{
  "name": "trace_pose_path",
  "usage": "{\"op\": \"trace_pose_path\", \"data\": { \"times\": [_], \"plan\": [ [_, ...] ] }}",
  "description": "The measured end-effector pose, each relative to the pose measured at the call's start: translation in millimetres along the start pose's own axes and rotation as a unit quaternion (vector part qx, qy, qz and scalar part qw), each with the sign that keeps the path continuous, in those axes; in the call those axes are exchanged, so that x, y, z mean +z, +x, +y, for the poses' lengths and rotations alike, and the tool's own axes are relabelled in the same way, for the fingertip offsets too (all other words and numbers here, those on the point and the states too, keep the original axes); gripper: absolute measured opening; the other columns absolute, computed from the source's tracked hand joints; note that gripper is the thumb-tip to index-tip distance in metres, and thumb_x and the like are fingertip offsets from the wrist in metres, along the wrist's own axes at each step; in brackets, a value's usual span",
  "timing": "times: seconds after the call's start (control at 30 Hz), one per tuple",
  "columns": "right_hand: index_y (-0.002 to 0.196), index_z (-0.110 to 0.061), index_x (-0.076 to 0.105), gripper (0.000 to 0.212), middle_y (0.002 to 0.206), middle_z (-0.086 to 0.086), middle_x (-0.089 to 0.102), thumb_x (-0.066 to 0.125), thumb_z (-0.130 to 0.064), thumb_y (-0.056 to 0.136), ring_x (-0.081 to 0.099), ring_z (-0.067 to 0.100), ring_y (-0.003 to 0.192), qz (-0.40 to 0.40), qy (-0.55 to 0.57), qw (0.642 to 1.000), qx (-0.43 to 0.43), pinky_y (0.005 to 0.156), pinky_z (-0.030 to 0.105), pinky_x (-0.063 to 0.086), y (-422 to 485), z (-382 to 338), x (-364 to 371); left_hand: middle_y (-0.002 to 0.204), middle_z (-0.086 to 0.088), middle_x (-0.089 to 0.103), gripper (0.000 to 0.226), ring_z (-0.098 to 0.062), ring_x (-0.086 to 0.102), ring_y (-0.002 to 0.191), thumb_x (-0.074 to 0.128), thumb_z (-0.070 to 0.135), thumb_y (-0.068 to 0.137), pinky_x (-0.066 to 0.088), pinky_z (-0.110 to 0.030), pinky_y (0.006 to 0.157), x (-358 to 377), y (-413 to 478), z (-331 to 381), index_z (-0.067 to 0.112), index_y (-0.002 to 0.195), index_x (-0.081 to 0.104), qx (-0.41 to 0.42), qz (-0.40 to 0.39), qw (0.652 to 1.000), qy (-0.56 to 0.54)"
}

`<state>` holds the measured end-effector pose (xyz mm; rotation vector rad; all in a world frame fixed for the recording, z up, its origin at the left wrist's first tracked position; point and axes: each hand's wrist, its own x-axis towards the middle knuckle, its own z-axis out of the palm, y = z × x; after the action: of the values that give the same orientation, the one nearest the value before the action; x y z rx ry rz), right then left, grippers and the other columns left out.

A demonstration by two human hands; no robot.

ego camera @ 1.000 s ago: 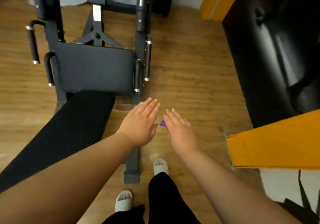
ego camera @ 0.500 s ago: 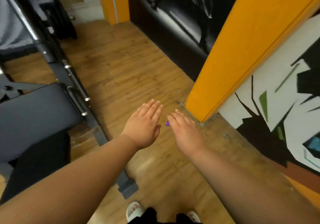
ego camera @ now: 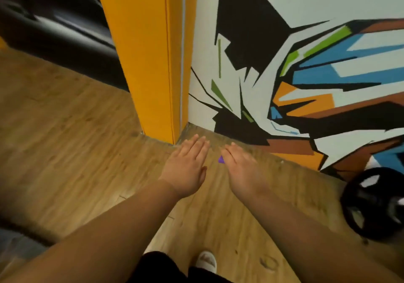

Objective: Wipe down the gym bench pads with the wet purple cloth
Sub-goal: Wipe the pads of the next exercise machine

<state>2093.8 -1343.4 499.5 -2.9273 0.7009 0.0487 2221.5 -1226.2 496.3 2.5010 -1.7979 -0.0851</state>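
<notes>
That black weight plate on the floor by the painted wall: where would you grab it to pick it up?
Probably the weight plate by its rim, fingers hooked through a cut-out opening, coming from the near side: the openings make handles, and the painted wall stands close behind it.

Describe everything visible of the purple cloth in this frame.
Only a small triangular corner of the purple cloth shows, solid violet, poking out from under the thumb side of the right hand, held out above the wooden floor. The rest is hidden beneath that hand; wetness, texture and the grip cannot be judged.
</notes>
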Motion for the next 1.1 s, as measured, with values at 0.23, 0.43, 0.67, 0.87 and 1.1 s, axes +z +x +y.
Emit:
{"op": "trace_pose_path", "data": {
  "times": [0.23, 0.43, 0.67, 0.87, 1.1],
  "plan": [
    [0.150, -0.013, 0.029, 0.055, 0.157, 0.006, 0.026, 0.039, -0.006, 0.096, 0.016, 0.020, 0.148, 0.018, 0.035, 0.983, 0.178, 0.117, 0.032, 0.019, -47.9, 53.5, -14.9, 0.163, -0.003, -0.004, 0.064, -0.018, -0.009, 0.149, 0.026, 0.038, 0.103, -0.012, -0.032, 0.115, -3.5, 65.3, 58.5, 0.014, 0.155, -0.003, 0.157, -0.051, 0.986, 0.007],
    [0.146, -0.013, 0.035, 0.059, 0.155, 0.008, 0.030, 0.020, -0.017, 0.089, 0.016, 0.022, 0.148, 0.043, 0.043, 0.933, 0.354, 0.116, 0.038, 0.021, -102.1, 46.2, -20.4, 0.163, 0.000, -0.008, 0.065, -0.016, -0.011, 0.149, 0.027, 0.037, 0.103, -0.011, -0.031, 0.114, -10.0, 87.4, 97.0, 0.017, 0.154, -0.007, 0.323, -0.072, 0.943, 0.022],
    [0.152, -0.018, 0.024, 0.061, 0.159, 0.005, 0.022, 0.047, -0.011, 0.096, 0.013, 0.022, 0.149, 0.049, 0.031, 0.865, 0.498, 0.119, 0.034, 0.013, -172.5, 7.5, -16.9, 0.163, 0.001, -0.007, 0.067, -0.016, -0.013, 0.149, 0.032, 0.035, 0.102, -0.004, -0.034, 0.119, -7.2, 66.3, 158.4, 0.017, 0.155, -0.004, 0.486, -0.082, 0.870, -0.012],
    [0.154, -0.021, 0.015, 0.062, 0.162, 0.002, 0.010, 0.040, -0.009, 0.099, 0.004, 0.020, 0.150, 0.095, 0.029, 0.798, 0.594, 0.118, 0.031, 0.006, -252.8, -14.6, -15.5, 0.163, 0.002, -0.011, 0.067, -0.014, -0.015, 0.148, 0.032, 0.034, 0.102, -0.005, -0.032, 0.118, -13.0, 20.0, 224.1, 0.018, 0.155, -0.006, 0.585, -0.090, 0.806, -0.021],
    [0.152, -0.015, 0.026, 0.060, 0.159, 0.007, 0.024, 0.045, -0.005, 0.096, 0.017, 0.024, 0.148, 0.106, 0.033, 0.740, 0.663, 0.117, 0.037, 0.020, -358.2, -17.0, 0.5, 0.163, 0.000, -0.011, 0.064, -0.016, -0.015, 0.148, 0.028, 0.036, 0.103, -0.007, -0.033, 0.118, -10.6, -45.6, 312.0, 0.018, 0.154, -0.007, 0.656, -0.090, 0.749, 0.003]
  ]
}}
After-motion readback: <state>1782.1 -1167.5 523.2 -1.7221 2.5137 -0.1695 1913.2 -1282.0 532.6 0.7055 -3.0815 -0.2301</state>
